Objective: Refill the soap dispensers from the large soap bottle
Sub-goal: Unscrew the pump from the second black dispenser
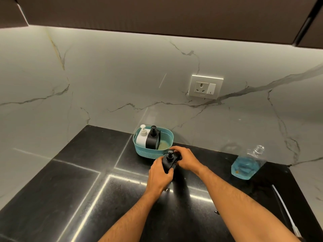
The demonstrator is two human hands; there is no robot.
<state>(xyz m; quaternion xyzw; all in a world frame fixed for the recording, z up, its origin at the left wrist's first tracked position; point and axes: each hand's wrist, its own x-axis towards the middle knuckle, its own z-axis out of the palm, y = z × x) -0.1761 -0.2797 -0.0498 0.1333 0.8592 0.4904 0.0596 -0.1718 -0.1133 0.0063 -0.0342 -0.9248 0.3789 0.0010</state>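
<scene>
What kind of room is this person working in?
Probably a home kitchen or wash area: a black stone counter under dark cabinets, a marble-look wall with a socket, and a basket of soap dispensers.

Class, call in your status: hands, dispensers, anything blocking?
Left hand and right hand both gripping black dispenser on counter. Soap bottle uncapped, at right. Nothing blocking.

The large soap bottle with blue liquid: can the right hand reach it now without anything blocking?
Probably yes. The large soap bottle stands uncapped on the black counter, with bare counter between it and the right hand. But that hand now holds the black dispenser together with the left hand, so it must release first.
</scene>
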